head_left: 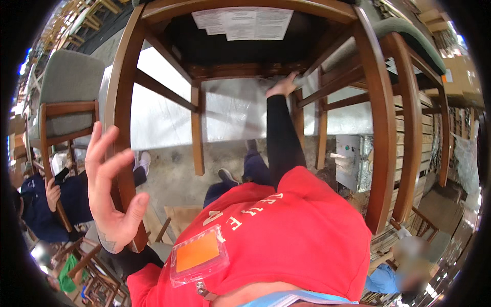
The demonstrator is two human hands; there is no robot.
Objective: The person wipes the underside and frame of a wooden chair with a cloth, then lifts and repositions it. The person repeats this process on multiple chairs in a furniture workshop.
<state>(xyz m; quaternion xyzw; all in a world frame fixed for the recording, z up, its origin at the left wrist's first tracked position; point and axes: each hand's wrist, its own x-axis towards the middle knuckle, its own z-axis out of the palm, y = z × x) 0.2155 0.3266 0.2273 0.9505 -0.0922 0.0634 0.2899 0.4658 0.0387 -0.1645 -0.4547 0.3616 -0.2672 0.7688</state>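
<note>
A brown wooden chair [249,70] stands in front of me with its dark underside and white paper labels [258,23] facing me. My left hand [112,184] is raised beside the chair's left leg [121,92], with fingers spread and nothing in them. Stretched forward under the seat, my right hand [283,86] is at the top of a farther leg [298,113] on the right. Its fingers are bent and partly hidden; a small pale blur shows at the fingertips, too unclear to name.
A white, plastic-covered surface [230,123] lies behind the legs. A grey-padded chair [71,82] stands left, another chair [409,66] close by on the right. A person in dark clothes [43,204] is at left, one in blue [383,279] at lower right. Boxes [458,77] are stacked right.
</note>
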